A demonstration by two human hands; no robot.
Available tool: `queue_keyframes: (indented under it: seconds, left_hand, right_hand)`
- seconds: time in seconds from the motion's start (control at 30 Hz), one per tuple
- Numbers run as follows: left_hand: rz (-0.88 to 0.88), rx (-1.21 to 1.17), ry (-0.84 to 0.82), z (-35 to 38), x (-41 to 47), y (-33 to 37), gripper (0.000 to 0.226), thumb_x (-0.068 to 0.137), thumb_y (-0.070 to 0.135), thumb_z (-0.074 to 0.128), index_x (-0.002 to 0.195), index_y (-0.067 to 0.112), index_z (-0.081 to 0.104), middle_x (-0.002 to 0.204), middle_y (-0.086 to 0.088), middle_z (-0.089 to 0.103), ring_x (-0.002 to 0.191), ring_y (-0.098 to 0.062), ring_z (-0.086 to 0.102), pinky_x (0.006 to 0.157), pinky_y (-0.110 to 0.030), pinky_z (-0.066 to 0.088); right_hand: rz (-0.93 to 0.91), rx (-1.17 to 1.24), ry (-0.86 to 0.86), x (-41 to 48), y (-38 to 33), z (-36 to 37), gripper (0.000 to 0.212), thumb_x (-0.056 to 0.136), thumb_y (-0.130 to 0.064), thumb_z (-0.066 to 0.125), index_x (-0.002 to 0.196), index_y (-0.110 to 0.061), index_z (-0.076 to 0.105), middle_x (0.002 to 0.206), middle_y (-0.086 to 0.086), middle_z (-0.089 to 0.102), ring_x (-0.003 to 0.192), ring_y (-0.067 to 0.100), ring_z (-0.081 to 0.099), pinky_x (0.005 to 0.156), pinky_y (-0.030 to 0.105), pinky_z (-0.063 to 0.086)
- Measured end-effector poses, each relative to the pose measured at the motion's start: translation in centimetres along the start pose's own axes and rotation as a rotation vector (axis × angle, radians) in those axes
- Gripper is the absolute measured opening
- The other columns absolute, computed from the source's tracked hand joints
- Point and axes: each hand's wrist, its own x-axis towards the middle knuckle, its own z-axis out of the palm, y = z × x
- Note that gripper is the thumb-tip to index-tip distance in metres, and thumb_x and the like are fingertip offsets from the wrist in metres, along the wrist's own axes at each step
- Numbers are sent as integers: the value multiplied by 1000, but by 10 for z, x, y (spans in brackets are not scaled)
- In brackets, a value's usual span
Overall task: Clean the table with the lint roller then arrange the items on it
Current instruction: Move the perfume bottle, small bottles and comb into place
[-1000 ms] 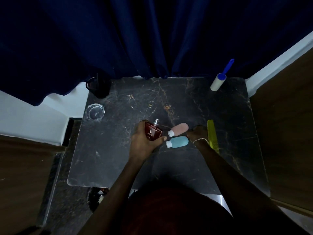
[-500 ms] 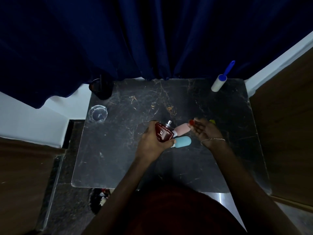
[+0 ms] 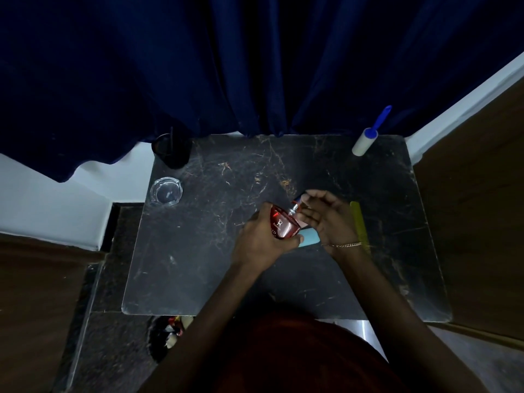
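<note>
Head view, sole entry.

Item 1: table (image 3: pixel 198 265), dark marbled top, set against a blue curtain (image 3: pixel 226 66).

Item 2: lint roller (image 3: pixel 365 139), white drum and blue handle, lying at the far right corner, well apart from both hands. We judge the rolling step finished and the arranging step in hand.

Item 3: red perfume bottle (image 3: pixel 283 224), tilted, raised near the table's middle. Our left hand (image 3: pixel 261 242) is wrapped closed around its body.

Item 4: our right hand (image 3: pixel 326 217), fingers loosely curled at the bottle's silver sprayer; a small dark-and-red piece, probably the cap, shows at the fingertips. Whether they pinch it firmly we cannot tell.

Item 5: blue travel bottle (image 3: pixel 310 239), lying under the hands; a pink one beside it is mostly hidden.

Item 6: yellow-green comb (image 3: pixel 359 222), lying just right of our right hand.

Item 7: glass ashtray (image 3: pixel 166 191) and black cup (image 3: pixel 171 150), along the far left edge.

Next move, as we judge it: line the cap up over the sprayer, press it home, then stand the bottle upright in its place.
</note>
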Motion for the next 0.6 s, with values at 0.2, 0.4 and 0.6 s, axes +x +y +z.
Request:
queue_keyframes:
  seconds: [0.2, 0.4, 0.6]
  left_hand:
    - [-19, 5, 26, -10, -4, -3, 70, 56, 69, 81, 109, 38, 48, 102, 12, 65, 85, -10, 66, 72, -43, 62]
    - [-25, 14, -6, -22, -7, -8, 70, 53, 71, 76, 109, 37, 50, 104, 9, 66, 90, -16, 68, 77, -43, 62]
    - [-33, 12, 43, -30, -6, -14, 69, 55, 63, 79, 112, 32, 54, 103, 7, 66, 87, -13, 65, 69, -30, 56]
  right_hand:
    - [-116, -244, -38, -4, 8, 12, 17, 86, -8, 75, 102, -9, 71, 90, 11, 77, 77, 21, 75, 69, 31, 62]
    - [-190, -302, -55, -8, 14, 26, 15, 84, -5, 76, 97, -12, 74, 88, 9, 77, 78, 20, 75, 69, 29, 62]
    - [-203, -274, -20, -16, 22, 41, 18, 83, -1, 77, 100, -4, 73, 87, 12, 76, 76, 17, 74, 71, 28, 63]
